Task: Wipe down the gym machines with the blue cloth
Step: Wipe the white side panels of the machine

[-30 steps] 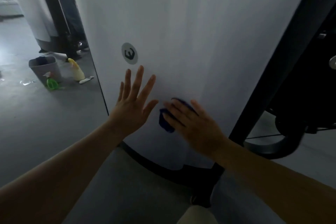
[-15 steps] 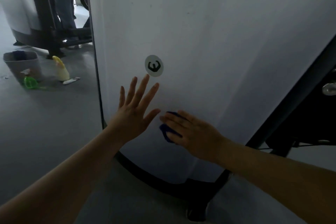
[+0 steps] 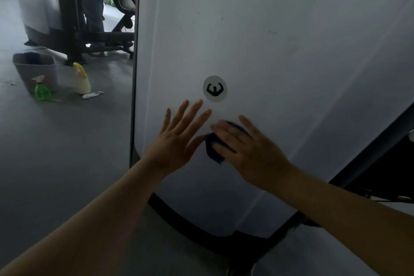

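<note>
Right hand [image 3: 251,152], fingers straight, presses the blue cloth [image 3: 212,148] flat against the white machine panel [image 3: 280,51]. Cloth lies under its fingers. Left hand [image 3: 177,139] just beside it, fingers spread on the panel, holding nothing. Round logo sticker [image 3: 214,88] just above the fingertips.

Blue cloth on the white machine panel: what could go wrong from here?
1. The right hand presses the blue cloth against the white panel with straight fingers, not gripping it, so it may slip and drop.
2. The round sticker sits just above both hands; a wipe over its edge might lift it.
3. The left hand rests bare on the panel and may leave fresh prints.
</note>
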